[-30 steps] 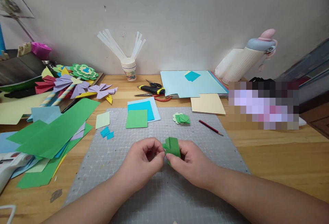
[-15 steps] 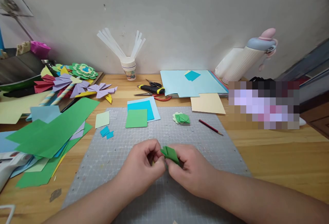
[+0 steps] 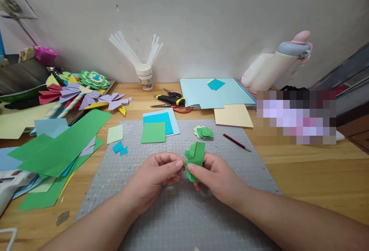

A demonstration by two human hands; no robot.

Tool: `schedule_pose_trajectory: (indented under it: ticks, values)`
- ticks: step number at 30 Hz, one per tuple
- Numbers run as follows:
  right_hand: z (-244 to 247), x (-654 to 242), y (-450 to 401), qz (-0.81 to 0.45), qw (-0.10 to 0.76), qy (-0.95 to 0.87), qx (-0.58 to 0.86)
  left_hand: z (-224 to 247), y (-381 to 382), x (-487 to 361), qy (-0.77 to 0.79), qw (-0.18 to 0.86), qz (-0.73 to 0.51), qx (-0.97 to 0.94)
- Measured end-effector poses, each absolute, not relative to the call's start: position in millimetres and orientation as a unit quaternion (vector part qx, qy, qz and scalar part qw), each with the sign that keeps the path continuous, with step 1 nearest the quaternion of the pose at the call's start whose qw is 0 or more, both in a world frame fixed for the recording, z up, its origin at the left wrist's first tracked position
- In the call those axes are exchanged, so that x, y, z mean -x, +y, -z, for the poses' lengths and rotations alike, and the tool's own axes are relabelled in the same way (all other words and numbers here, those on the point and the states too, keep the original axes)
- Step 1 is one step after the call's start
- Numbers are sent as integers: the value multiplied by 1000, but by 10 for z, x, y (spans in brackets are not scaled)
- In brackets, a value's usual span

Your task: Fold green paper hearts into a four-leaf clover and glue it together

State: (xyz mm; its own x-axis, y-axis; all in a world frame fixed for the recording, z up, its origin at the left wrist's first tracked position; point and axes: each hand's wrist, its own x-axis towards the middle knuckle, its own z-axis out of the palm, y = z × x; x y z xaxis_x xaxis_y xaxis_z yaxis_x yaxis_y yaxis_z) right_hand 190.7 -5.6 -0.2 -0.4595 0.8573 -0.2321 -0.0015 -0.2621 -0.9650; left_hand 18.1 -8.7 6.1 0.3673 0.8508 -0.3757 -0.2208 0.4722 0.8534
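A folded piece of green paper (image 3: 197,158) stands upright between my hands, above the grey cutting mat (image 3: 173,220). My right hand (image 3: 215,174) grips it from the right, thumb across its front and fingers behind. At its left edge my left hand (image 3: 161,170) pinches a small part of the same paper with thumb and forefinger. Beyond the hands lies a small folded green paper piece with a pale scalloped piece (image 3: 204,132). A red and black pencil (image 3: 236,142) is to its right. Left of it are a green paper square (image 3: 153,132) and blue sheets beneath.
Small blue scraps (image 3: 119,149) and a pale green square (image 3: 115,134) lie on the mat. Green offcuts (image 3: 66,147) and paper flowers (image 3: 95,80) crowd the left. Along the wall stand a paper cup (image 3: 145,78) with white strips, a utility knife (image 3: 170,100), scissors and a bottle (image 3: 281,66).
The green paper has been raised and opened out, showing more of its face. My left hand has shifted slightly left, fingers now at the paper's left edge.
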Motion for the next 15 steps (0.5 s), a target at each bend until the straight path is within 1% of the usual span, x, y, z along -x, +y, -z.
schedule_pose_trajectory:
  ticks: [9, 15]
  values:
    - [-19, -1906, -90, -669, 297, -541, 415, -52, -91, -176, 448, 740, -350, -358]
    - [-8, -1921, -73, -648, 304, -548, 433, -41, -83, -184, 449, 740, -354, -355]
